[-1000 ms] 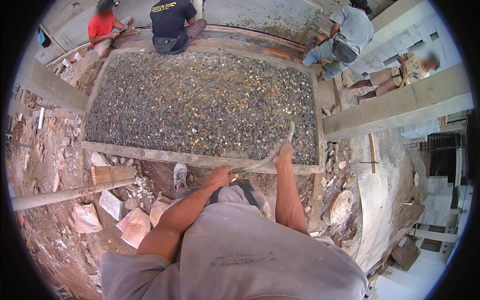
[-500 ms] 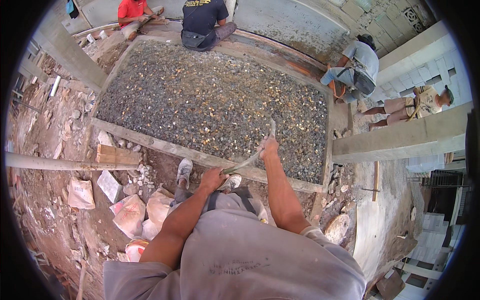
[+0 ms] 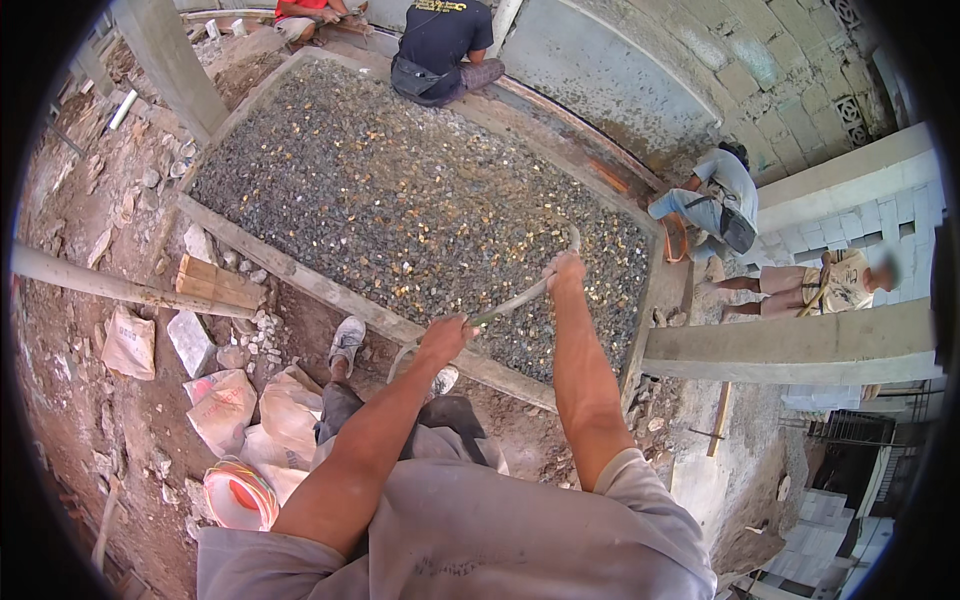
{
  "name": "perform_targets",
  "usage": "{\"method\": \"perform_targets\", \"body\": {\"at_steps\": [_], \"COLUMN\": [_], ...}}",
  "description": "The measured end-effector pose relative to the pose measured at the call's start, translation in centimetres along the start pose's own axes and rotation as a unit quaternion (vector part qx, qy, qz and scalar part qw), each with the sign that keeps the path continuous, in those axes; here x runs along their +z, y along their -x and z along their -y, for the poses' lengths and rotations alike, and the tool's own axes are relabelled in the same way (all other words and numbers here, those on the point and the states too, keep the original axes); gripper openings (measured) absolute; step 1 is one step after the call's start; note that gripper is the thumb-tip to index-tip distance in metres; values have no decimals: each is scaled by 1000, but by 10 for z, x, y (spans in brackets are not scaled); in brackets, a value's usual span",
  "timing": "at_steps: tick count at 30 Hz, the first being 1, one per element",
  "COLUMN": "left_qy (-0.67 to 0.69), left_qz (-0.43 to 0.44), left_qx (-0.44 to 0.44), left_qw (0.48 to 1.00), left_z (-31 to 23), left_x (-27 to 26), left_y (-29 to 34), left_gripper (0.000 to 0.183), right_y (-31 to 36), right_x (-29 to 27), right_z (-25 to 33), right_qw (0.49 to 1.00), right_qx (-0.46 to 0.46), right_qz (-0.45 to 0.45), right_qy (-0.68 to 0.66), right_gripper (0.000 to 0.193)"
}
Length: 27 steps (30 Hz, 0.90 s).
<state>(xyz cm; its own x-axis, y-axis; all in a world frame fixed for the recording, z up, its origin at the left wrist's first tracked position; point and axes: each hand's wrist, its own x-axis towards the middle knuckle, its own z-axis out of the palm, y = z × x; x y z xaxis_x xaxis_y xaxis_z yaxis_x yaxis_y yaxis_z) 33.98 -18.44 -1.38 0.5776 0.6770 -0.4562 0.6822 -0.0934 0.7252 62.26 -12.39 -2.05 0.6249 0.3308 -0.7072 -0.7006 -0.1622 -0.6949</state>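
My left hand (image 3: 447, 337) is closed round a pale hose (image 3: 515, 301), which shows a greenish stretch just past my fingers. Farther along, my right hand (image 3: 565, 269) grips the same hose close to its end, which curves up beyond my fingers over the gravel. Behind my left hand the hose hangs in a loop near my shoe. Both hands are held above the near side of a wide bed of gravel (image 3: 400, 190), dark grey with tan and whitish stones. A low concrete curb (image 3: 290, 268) borders the bed.
Two co-workers sit at the far edge; another person (image 3: 728, 195) crouches at the right corner, and one stands beyond. A concrete beam (image 3: 790, 350) lies right. Sacks (image 3: 222, 408), a wooden block (image 3: 217, 284), rubble, a bucket (image 3: 240, 497) and a long pole (image 3: 120, 290) are at left.
Both hands have moved a little right and up in the picture with the hose still held. My view has turned, and more of the bucket at lower left shows.
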Motion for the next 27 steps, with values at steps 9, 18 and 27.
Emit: {"method": "perform_targets", "body": {"at_steps": [9,18,27], "left_qy": [15,13,84], "left_qz": [-65,-84,-32], "left_qx": [56,48,6], "left_qw": [996,995,996], "left_z": [-1,-12,2], "left_x": [29,74,68], "left_y": [-32,-31,-75], "left_gripper": [44,35,41], "right_y": [-20,-9,-70], "right_x": [-9,-14,9], "right_z": [27,28,13], "right_qw": [1000,994,987], "right_qx": [-14,-25,-49], "right_qz": [-5,81,107], "right_qy": [-4,68,111], "right_gripper": [15,22,23]}}
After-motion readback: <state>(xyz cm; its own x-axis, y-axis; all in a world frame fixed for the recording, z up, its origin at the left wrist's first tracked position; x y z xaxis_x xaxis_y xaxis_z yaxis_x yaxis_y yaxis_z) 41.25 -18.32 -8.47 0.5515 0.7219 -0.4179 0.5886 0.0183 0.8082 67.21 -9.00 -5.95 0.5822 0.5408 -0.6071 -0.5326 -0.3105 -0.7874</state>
